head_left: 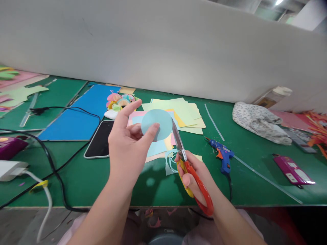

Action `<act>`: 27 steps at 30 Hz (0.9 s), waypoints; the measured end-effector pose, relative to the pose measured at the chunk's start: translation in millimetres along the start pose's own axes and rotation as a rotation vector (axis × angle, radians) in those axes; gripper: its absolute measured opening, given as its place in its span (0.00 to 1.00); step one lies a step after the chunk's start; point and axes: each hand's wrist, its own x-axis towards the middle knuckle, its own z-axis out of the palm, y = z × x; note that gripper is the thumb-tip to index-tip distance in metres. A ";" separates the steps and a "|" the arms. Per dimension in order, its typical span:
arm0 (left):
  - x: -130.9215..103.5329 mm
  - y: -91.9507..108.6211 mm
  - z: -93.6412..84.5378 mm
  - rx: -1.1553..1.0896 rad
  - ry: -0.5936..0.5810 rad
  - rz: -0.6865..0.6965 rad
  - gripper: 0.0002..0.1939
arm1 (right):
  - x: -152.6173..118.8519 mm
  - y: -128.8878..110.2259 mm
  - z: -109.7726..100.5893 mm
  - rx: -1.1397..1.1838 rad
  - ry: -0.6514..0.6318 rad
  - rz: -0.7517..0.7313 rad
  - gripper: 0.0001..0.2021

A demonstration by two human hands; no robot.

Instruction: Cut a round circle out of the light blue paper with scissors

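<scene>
My left hand (130,143) pinches a light blue paper circle (159,124) between thumb and fingers, its index finger raised. In my right hand (198,173) is a pair of scissors (179,141) with one red and one yellow handle. Their blades look closed or nearly so, with the tips up at the circle's right edge; whether they touch it I cannot tell. Below the circle, thin curled blue offcuts (172,161) lie on the green table (158,190). Sheets of pastel paper (186,114) are spread behind my hands.
A blue glue gun (222,154) and a clear glue stick (214,122) lie at right, near a purple power socket (293,170). On the left are a phone (99,139), a blue board (79,115) and black cables (53,163). Colourful paper pieces (121,101) sit behind my left hand.
</scene>
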 end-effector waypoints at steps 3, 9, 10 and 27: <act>-0.1 0.3 0.4 0.000 -0.006 0.006 0.32 | -0.2 -2.4 -0.5 -0.002 -0.009 0.004 0.42; -1.9 3.4 2.5 0.016 -0.039 -0.013 0.31 | 0.5 -2.6 0.1 0.036 0.016 0.018 0.44; -2.4 3.8 2.7 0.020 -0.048 -0.009 0.31 | 0.6 -1.5 0.3 0.044 0.024 0.018 0.43; -3.7 5.3 2.8 0.013 -0.059 -0.026 0.30 | 0.6 1.6 -0.7 0.058 0.000 -0.030 0.44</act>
